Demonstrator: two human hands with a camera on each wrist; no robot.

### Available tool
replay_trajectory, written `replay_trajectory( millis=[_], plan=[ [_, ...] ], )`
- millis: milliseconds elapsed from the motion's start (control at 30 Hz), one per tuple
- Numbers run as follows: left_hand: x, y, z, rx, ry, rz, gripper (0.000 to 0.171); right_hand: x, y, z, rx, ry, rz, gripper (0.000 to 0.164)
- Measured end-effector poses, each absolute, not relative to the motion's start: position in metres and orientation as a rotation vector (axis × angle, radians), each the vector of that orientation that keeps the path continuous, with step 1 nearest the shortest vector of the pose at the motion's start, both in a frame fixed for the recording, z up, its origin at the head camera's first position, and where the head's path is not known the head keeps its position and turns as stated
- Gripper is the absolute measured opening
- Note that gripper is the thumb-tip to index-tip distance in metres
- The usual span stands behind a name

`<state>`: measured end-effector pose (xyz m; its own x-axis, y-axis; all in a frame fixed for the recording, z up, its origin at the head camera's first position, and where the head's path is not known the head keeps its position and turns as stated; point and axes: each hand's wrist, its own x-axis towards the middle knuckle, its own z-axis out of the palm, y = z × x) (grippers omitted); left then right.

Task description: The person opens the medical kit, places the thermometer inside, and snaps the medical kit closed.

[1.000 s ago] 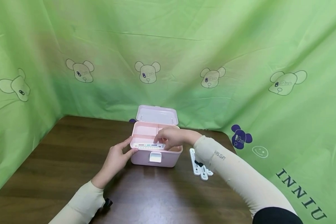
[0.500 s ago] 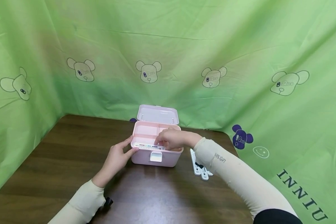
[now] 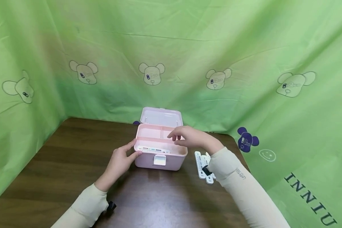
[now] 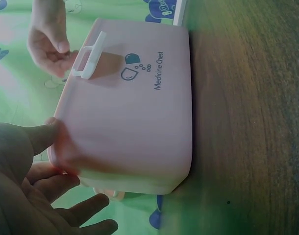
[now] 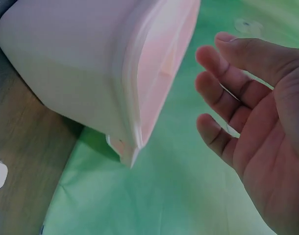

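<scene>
A pink medicine chest point(image 3: 144, 162) stands on the table with its lid point(image 3: 161, 116) tipped back. My left hand point(image 3: 120, 163) grips its front left corner; in the left wrist view the thumb point(image 4: 44, 134) lies along the front rim and the index finger reaches round the side. Inside, along the front wall, lies a white thermometer strip point(image 3: 152, 149) with coloured labels. Over the chest's right side hovers my right hand point(image 3: 191, 138), fingers loosely bent and holding nothing. The right wrist view shows that hand point(image 5: 257, 107) apart from the rim.
Several white thermometers point(image 3: 199, 164) lie on the brown wooden table point(image 3: 148, 196) to the right of the chest, partly behind the right wrist's black camera point(image 3: 206, 170). A green printed curtain point(image 3: 117, 38) hangs behind and at both sides.
My right hand has let go of the thermometer at the chest's front wall and risen up and to the right. The left hand stays on the corner.
</scene>
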<state>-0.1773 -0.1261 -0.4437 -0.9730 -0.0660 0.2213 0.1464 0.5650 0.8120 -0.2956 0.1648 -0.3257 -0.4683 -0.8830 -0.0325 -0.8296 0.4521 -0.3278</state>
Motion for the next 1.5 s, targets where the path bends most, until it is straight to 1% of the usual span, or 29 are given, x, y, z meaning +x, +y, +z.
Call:
replay_trajectory(
  millis=[200,433,667,1233,1500],
  plan=[
    [-0.178,-0.124,-0.443,-0.084,-2.574,-1.357,0.065,-0.278,0.195,-0.324,-1.477,2.771,-0.582,0.026],
    [-0.176,-0.124,-0.444,-0.083,-2.585,-1.354,0.066,-0.26,0.227,-0.332,-1.324,2.958,-0.869,0.029],
    [-0.173,-0.125,-0.444,-0.08,-2.578,-1.365,0.066,-0.249,0.249,-0.35,-1.199,3.09,-1.053,0.029],
    [-0.172,-0.123,-0.44,-0.085,-2.588,-1.352,0.065,-0.219,0.299,-0.401,-0.789,3.315,-1.114,0.036],
    [-0.172,-0.124,-0.441,-0.072,-2.606,-1.348,0.065,-0.206,0.313,-0.431,-0.501,3.297,-1.192,0.037]
  ],
)
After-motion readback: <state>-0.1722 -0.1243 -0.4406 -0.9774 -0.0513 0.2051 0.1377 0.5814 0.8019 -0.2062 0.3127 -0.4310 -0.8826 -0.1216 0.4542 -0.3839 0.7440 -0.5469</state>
